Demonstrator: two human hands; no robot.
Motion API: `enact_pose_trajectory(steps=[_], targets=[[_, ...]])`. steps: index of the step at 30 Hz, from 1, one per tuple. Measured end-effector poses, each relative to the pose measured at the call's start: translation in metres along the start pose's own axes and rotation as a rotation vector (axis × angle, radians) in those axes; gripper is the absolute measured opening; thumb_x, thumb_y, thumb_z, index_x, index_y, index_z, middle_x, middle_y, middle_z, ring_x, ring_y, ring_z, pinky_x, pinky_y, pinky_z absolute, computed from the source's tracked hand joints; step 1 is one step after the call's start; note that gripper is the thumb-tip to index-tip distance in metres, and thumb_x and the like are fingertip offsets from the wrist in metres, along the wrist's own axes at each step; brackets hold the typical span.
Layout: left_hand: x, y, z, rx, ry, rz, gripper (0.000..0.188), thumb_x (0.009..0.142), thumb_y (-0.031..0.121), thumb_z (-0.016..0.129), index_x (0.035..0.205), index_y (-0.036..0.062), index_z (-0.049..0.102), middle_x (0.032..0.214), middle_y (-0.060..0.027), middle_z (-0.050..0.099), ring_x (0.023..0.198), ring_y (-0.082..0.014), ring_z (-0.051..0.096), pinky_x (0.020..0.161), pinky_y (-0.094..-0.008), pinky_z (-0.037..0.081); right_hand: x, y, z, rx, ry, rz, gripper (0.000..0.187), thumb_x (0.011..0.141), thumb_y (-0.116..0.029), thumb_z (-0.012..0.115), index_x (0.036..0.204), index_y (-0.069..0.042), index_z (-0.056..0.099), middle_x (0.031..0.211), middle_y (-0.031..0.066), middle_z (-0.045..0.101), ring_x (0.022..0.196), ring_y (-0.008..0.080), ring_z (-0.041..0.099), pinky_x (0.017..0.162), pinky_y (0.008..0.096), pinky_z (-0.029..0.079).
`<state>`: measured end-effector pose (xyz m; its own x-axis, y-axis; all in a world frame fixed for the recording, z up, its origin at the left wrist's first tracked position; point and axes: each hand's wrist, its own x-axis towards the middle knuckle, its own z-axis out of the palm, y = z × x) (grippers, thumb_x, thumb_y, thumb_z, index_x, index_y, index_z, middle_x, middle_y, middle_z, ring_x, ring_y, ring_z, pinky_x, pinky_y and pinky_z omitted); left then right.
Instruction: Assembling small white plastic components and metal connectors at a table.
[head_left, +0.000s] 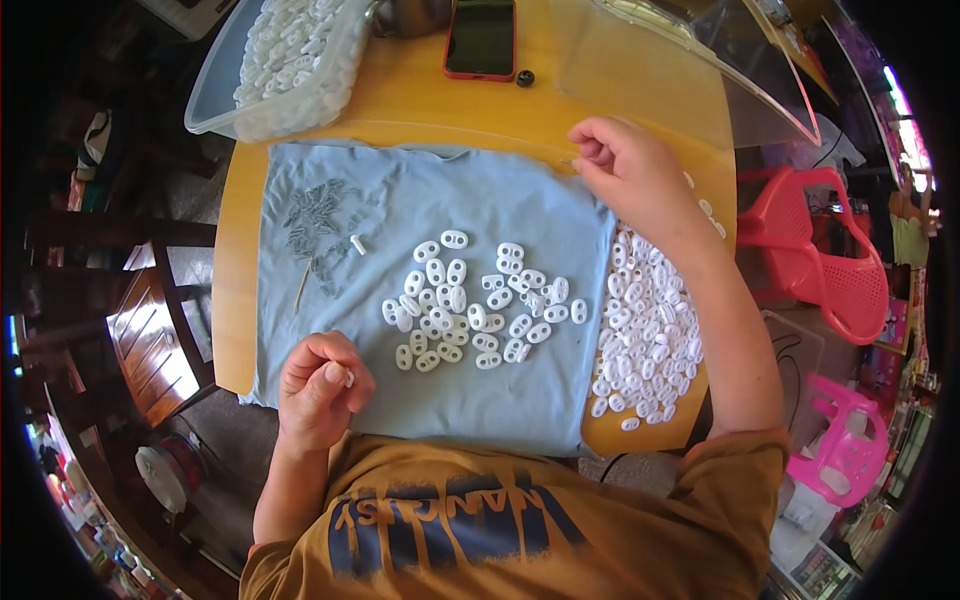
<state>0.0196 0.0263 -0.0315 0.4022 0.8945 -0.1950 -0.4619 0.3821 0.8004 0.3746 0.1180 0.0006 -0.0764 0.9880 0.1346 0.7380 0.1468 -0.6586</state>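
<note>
The left hand point(325, 385) is closed, thumb against curled fingers, pinching a small white piece point(348, 379) just above the near-left edge of the blue cloth point(530, 400); a fingertip grip like this probably suits so little a part. The right hand point(625, 165) reaches out past the cloth's far-right corner, its fingers bent in and nearly meeting the thumb, with a thin sliver point(567, 162) poking out at their tips. Between the hands, white two-holed pieces point(440, 325) lie loosely scattered on the cloth, which likely keeps them from sliding. Farther left sit a cluster of thin grey bits point(315, 215), a short white peg point(358, 244) and a slender stick point(301, 286), perhaps set apart by kind. A denser heap of white pieces point(650, 330) rests at the right, partly hidden by the forearm, and a translucent tub point(300, 120) holds more, cut off at the top. The fingers cover most of the left hand's piece, so its shape cannot be told; the sliver is too small to identify.
</note>
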Motion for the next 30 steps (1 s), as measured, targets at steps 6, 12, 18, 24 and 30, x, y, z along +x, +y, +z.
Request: enact_pose_trajectory(steps=[6,12,18,24,30], targets=[[0.001,0.001,0.001,-0.008,0.016,-0.005,0.012,0.089,0.013,0.057,0.091,0.0014,0.054,0.079,-0.0064,0.051,0.052,-0.0135,0.046,0.048,-0.0244,0.036,0.001,-0.007,0.013,-0.357,0.036,-0.213,0.012,0.073,-0.003,0.058,0.084,-0.001,0.055,0.080,0.0148,0.059,0.077,0.0330,0.058,0.066,0.0406,0.048],[0.000,0.002,-0.001,-0.037,-0.010,-0.005,0.011,0.089,0.012,0.056,0.091,0.0009,0.054,0.079,-0.0068,0.051,0.053,-0.0137,0.046,0.049,-0.0248,0.036,0.004,-0.013,0.020,-0.548,0.048,-0.302,0.009,0.071,-0.003,0.058,0.076,-0.002,0.051,0.074,0.0145,0.056,0.073,0.0338,0.056,0.065,0.0429,0.047],[0.001,0.002,0.003,-0.061,-0.018,-0.011,0.010,0.089,0.010,0.056,0.092,0.0004,0.054,0.080,-0.0071,0.052,0.055,-0.0141,0.047,0.050,-0.0254,0.037,0.003,-0.012,0.019,-0.401,0.062,-0.195,0.012,0.071,0.000,0.059,0.082,-0.001,0.054,0.077,0.0131,0.058,0.075,0.0295,0.058,0.065,0.0384,0.047],[-0.006,0.005,0.004,-0.056,0.036,-0.045,0.009,0.089,0.008,0.056,0.093,0.0003,0.055,0.080,-0.0055,0.052,0.057,-0.0130,0.048,0.052,-0.0249,0.038,-0.014,-0.073,0.002,0.649,-0.149,0.253,0.020,0.077,0.003,0.056,0.096,-0.001,0.052,0.080,0.0014,0.055,0.074,0.0083,0.054,0.065,0.0221,0.046],[-0.004,0.037,0.051,0.273,-0.079,0.038,0.008,0.085,0.000,0.058,0.093,-0.0006,0.059,0.079,-0.0031,0.054,0.063,-0.0089,0.050,0.058,-0.0218,0.041,-0.059,-0.134,-0.004,1.168,-0.481,0.439,0.034,0.075,0.008,0.057,0.105,-0.003,0.048,0.085,0.0010,0.054,0.077,0.0062,0.052,0.066,0.0193,0.044]])
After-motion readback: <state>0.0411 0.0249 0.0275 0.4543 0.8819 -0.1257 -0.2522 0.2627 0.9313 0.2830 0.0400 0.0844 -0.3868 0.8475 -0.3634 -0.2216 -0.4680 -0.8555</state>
